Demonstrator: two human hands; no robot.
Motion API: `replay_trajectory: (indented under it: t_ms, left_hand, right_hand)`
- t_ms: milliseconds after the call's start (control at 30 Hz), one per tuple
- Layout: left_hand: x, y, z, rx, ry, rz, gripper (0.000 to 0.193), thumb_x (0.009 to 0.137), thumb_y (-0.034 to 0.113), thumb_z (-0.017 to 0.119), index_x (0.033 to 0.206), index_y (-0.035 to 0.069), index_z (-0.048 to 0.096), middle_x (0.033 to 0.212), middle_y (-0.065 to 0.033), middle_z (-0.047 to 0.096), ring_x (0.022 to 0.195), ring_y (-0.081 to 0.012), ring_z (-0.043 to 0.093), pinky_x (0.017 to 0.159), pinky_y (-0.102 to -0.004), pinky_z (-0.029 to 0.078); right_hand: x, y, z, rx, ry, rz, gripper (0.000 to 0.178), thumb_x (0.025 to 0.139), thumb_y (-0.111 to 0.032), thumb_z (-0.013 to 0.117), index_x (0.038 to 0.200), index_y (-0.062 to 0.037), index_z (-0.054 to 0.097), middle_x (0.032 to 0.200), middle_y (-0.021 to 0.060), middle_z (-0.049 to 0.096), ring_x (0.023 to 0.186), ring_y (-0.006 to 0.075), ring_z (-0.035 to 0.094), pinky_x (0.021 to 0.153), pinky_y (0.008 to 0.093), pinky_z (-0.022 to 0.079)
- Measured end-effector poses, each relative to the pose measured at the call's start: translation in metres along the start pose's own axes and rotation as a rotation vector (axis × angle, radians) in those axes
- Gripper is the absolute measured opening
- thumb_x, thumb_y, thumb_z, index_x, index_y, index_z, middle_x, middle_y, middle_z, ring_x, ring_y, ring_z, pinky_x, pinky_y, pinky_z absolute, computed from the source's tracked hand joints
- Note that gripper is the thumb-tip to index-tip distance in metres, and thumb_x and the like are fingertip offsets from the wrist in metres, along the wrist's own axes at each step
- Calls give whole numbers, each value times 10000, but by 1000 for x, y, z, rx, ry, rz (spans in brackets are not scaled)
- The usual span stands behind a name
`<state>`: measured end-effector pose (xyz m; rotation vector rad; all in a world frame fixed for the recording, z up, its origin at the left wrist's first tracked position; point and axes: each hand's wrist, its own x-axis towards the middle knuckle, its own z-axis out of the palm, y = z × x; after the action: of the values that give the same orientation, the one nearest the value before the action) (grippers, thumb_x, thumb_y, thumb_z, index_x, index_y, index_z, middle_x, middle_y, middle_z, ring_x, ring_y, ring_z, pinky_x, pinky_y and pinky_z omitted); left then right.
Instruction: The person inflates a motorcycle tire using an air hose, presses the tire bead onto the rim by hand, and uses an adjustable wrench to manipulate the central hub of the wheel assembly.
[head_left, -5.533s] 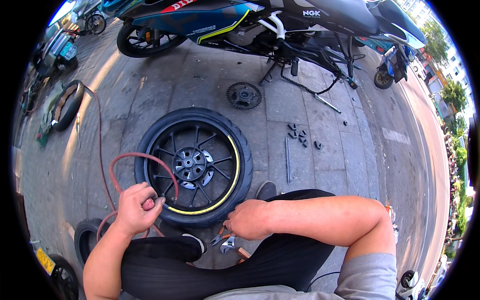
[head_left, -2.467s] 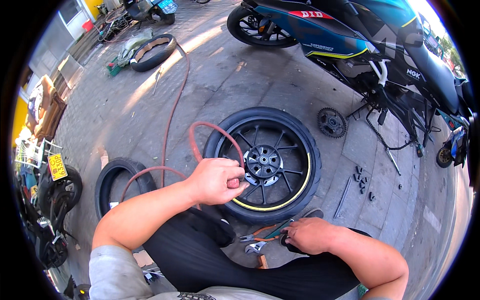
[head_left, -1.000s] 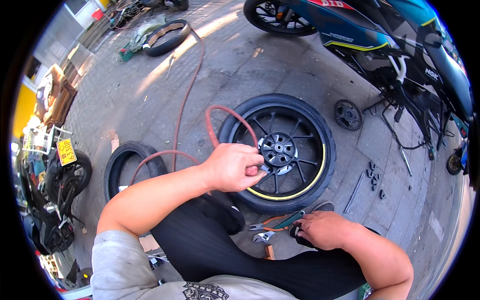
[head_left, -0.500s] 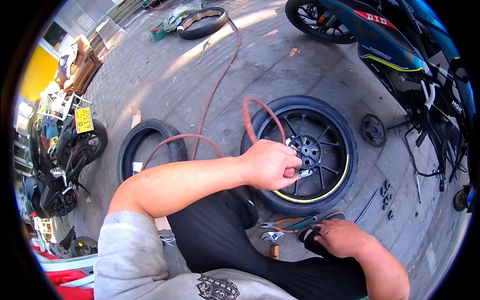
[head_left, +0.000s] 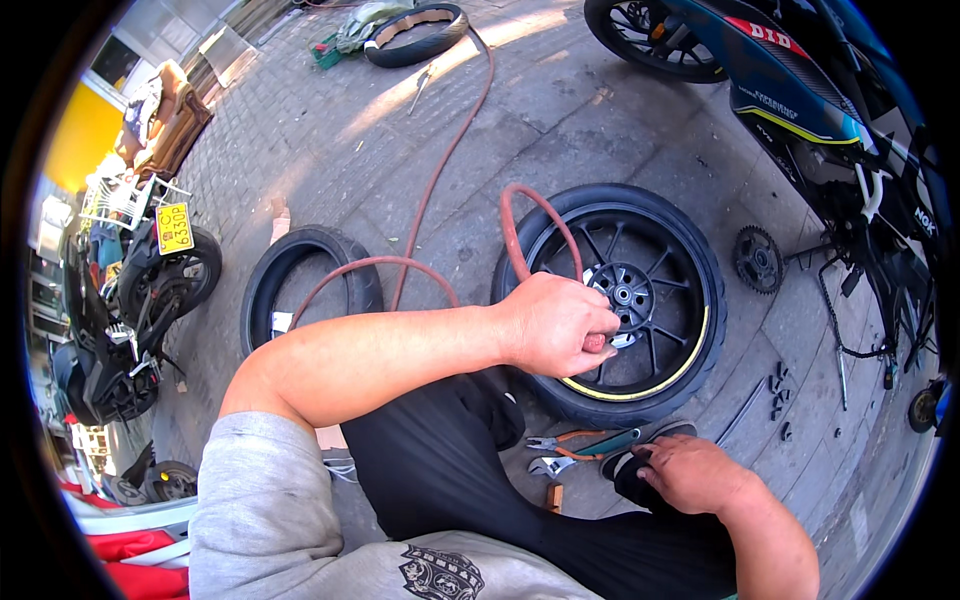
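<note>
Head view: left hand [head_left: 555, 325] closing in a fist around end of red hose [head_left: 515, 225], pressing it down at wheel [head_left: 625, 300] near hub [head_left: 622, 295]. Hose looping up over wheel's left edge, running off across pavement [head_left: 480, 180] toward far tyre [head_left: 415, 22]. Wheel lying flat on pavement, just ahead of knee, yellow stripe on rim. Right hand [head_left: 695, 472] resting low on shoe [head_left: 640, 470], fingers loosely curled, pinching nothing visible. Pliers [head_left: 580, 440] and wrench [head_left: 545, 466] lying just left of right hand. Loose tyre [head_left: 300, 290] lying left of wheel, touching hose loop. Sprocket [head_left: 758, 260] and small bolts [head_left: 778, 385] lying right of wheel, motorcycle [head_left: 800, 90] standing behind.

Handling, judging: hose looking rubbery, bendy, springing back, best gripped close to tip. Wheel looking heavy and stiff, best taken by tyre or spokes.
</note>
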<state>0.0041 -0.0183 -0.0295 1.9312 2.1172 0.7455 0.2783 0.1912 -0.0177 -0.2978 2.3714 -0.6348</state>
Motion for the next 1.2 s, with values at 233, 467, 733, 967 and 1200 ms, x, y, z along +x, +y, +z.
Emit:
replay_trajectory:
  t_ms: [233, 467, 733, 967, 1200]
  left_hand:
    - [0, 2, -1, 5, -4, 1, 289, 900, 312, 846, 820, 112, 653, 773, -64, 600, 774, -323, 705, 648, -475, 550]
    - [0, 2, 0, 3, -21, -14, 287, 900, 315, 845, 825, 112, 655, 780, -66, 601, 778, -326, 708, 648, -477, 553]
    - [3, 2, 1, -14, 9, 2, 297, 886, 316, 854, 819, 115, 645, 771, -66, 603, 769, -329, 704, 648, -481, 554]
    - [0, 0, 2, -2, -15, -3, 261, 909, 323, 836, 863, 125, 672, 767, -54, 603, 773, -320, 703, 664, -476, 558]
    - [0, 1, 3, -7, 10, -7, 261, 900, 329, 841, 844, 119, 697, 762, -47, 611, 762, -306, 704, 654, -461, 557]
  right_hand:
    - [-1, -3, -3, 13, -15, 21, 442, 1122, -306, 613, 1396, 22, 727, 1294, 213, 773, 1252, 405, 713, 1112, 479, 554]
    - [-1, -2, -1, 25, -10, 20, 447, 1121, -307, 614, 1409, 18, 722, 1301, 217, 767, 1269, 408, 701, 1122, 487, 545]
    - [-2, 5, 6, -4, 6, 15, 455, 1111, -336, 623, 1399, 0, 733, 1265, 192, 790, 1191, 397, 742, 1047, 481, 591]
    - [1, 9, 9, -9, -23, -15, 457, 1131, -348, 590, 1377, 8, 736, 1265, 213, 780, 1214, 413, 730, 1084, 494, 570]
    - [1, 9, 9, -18, -36, -12, 448, 1133, -358, 591, 1333, 12, 746, 1266, 206, 781, 1215, 410, 731, 1088, 498, 571]
